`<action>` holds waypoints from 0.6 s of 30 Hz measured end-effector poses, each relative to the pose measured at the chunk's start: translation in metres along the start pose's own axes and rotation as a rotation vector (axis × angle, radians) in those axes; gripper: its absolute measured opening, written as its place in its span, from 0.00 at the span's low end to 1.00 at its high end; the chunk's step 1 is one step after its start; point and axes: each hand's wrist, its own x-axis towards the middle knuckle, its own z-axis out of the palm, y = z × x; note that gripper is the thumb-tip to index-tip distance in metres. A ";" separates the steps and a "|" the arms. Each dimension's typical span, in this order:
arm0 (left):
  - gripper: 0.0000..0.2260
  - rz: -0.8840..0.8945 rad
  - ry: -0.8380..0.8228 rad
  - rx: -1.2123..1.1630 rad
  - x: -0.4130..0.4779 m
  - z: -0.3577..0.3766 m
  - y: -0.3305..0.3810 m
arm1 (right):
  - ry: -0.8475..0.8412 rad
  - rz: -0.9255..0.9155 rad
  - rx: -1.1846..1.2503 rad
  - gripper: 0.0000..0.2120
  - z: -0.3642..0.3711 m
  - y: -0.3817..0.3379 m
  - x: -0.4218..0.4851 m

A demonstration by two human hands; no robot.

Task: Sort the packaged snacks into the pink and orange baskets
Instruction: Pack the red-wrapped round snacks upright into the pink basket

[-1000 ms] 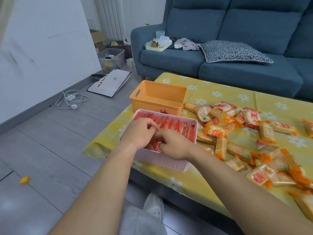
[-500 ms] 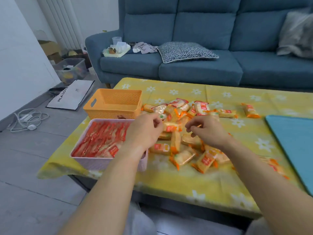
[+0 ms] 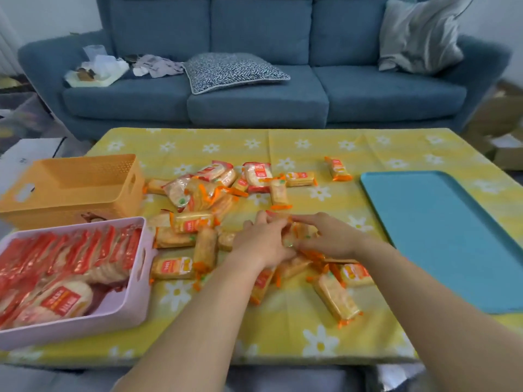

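Two hands meet over the table (image 3: 283, 335) middle: left hand (image 3: 263, 243) and right hand (image 3: 329, 239) each pinch one orange-edged packet (image 3: 298, 234) between thumb and fingers. Loose snacks (image 3: 195, 222) lie around it; pink basket (image 3: 133, 306) at 8 o'clock, orange basket (image 3: 70, 193) at 10, blue tray (image 3: 452, 236) at 3

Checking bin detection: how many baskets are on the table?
2. The orange basket sits at the table back left; the pink basket sits just in front of it, holding red packs. Nothing suggests a hidden third.
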 end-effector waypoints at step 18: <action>0.22 -0.168 0.201 0.061 0.030 0.003 -0.012 | 0.178 0.215 -0.195 0.31 0.026 -0.023 0.056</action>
